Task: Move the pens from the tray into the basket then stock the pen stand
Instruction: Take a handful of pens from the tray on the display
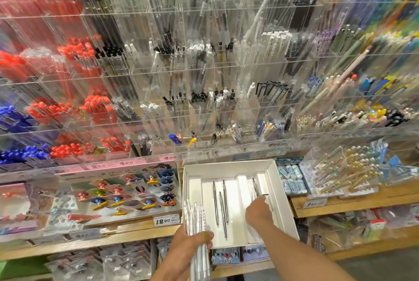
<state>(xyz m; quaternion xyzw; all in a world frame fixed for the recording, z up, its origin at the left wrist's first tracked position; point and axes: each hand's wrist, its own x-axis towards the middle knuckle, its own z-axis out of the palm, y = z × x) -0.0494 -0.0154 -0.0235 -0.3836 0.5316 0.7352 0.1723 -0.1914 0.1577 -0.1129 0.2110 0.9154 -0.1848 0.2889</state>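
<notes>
Beneath crowded acrylic shelves, the left hand (192,242) is clamping a pen bundle (197,224) while the right hand (258,211), its grip unclear, is reaching into the tray (283,201), risking slippage.

A stationery shop: clear acrylic pen racks (204,65) fill the wall, with price tags (166,221) on wooden shelves (340,210) of packaged goods.

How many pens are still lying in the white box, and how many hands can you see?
Silver pens lying loose in the middle of the white tray: 3
Pens in the tray's right slot by the right hand: at least 1, the hand hides the rest
Hands, counting the left hand gripping a bundle of pens: 2
Total: 4 pens lying in the tray, 2 hands
</notes>
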